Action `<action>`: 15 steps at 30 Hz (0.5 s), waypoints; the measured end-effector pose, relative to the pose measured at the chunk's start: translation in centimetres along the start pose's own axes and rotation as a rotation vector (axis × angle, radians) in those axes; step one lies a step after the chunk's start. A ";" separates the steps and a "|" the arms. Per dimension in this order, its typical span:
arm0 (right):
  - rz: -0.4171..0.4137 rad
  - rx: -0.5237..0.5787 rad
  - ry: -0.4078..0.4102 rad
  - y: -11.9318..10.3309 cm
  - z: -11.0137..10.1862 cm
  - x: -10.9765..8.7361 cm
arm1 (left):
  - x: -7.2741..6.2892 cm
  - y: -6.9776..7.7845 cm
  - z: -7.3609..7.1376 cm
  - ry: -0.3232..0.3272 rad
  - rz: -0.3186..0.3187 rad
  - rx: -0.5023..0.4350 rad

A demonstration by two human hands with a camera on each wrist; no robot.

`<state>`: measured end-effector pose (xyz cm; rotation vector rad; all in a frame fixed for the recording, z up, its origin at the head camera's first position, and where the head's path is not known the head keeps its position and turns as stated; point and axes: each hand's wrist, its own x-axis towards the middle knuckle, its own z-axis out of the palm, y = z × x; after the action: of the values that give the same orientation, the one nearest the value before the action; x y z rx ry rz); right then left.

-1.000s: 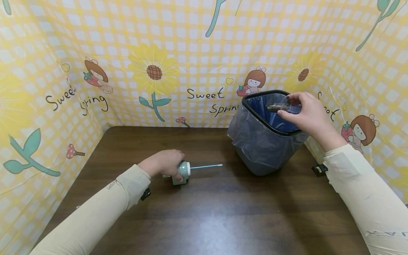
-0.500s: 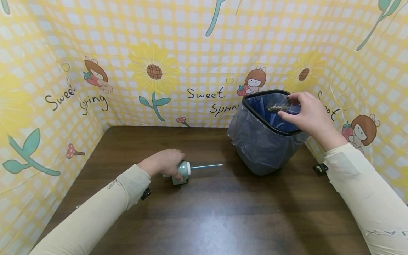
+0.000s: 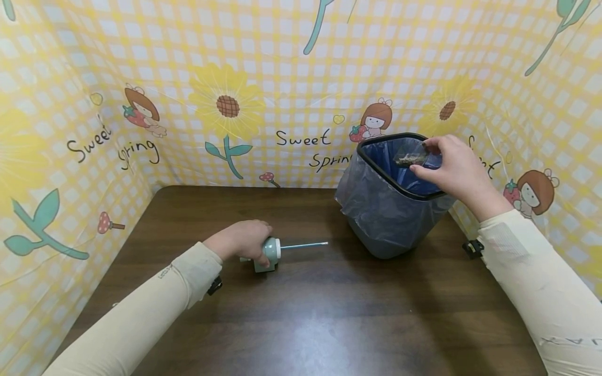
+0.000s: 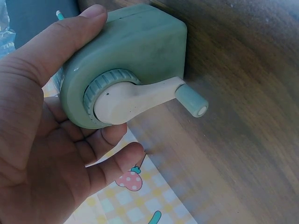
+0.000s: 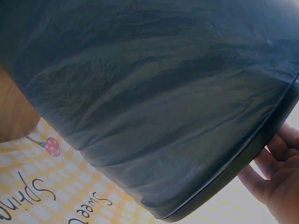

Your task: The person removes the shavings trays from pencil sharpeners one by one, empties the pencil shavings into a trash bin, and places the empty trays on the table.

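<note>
My left hand [image 3: 242,240] grips a green crank pencil sharpener [image 4: 135,42] on the table, thumb over its top. Its white crank arm [image 4: 135,100] with a green knob shows in the left wrist view. A blue pencil [image 3: 303,245] sticks out of the sharpener's front, pointing right. Over the mouth of the bin [image 3: 388,230], my right hand [image 3: 458,169] pinches a clear shavings drawer [image 3: 411,156] between thumb and fingers. Dark and pale shavings lie in the drawer. In the right wrist view the bin's liner hides the drawer.
The grey bin, lined with a bluish plastic bag and ringed by a black rim [image 3: 400,191], stands at the table's back right. A yellow checked cloth [image 3: 282,78] hangs around the dark wooden table [image 3: 301,308] at the back and sides.
The drawer in my right hand has tilted slightly, and the shavings in it lie a little differently. My left hand, the sharpener and the bin stay in place.
</note>
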<state>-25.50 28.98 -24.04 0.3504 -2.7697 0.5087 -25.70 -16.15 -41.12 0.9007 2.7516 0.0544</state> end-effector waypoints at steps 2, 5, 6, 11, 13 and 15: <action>-0.005 -0.012 -0.003 0.0 0.0 0.1 | 0.0 0.0 0.0 0.000 -0.002 -0.002; -0.015 -0.033 -0.003 0.1 -0.1 0.2 | 0.1 0.0 0.1 0.000 -0.002 -0.005; -0.020 -0.041 -0.002 0.0 -0.1 0.2 | 0.1 0.0 0.1 0.000 -0.003 -0.005; -0.045 -0.083 0.001 0.0 -0.1 0.3 | 0.0 0.0 0.1 0.002 -0.001 0.001; -0.055 -0.094 0.002 -0.1 -0.1 0.3 | 0.0 0.0 0.1 0.004 -0.002 0.003; -0.067 -0.107 0.003 -0.2 -0.2 0.3 | 0.0 0.0 0.0 0.004 -0.004 0.003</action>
<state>-25.72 28.79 -23.72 0.4156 -2.7577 0.3427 -25.66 -16.17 -41.15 0.8966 2.7581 0.0517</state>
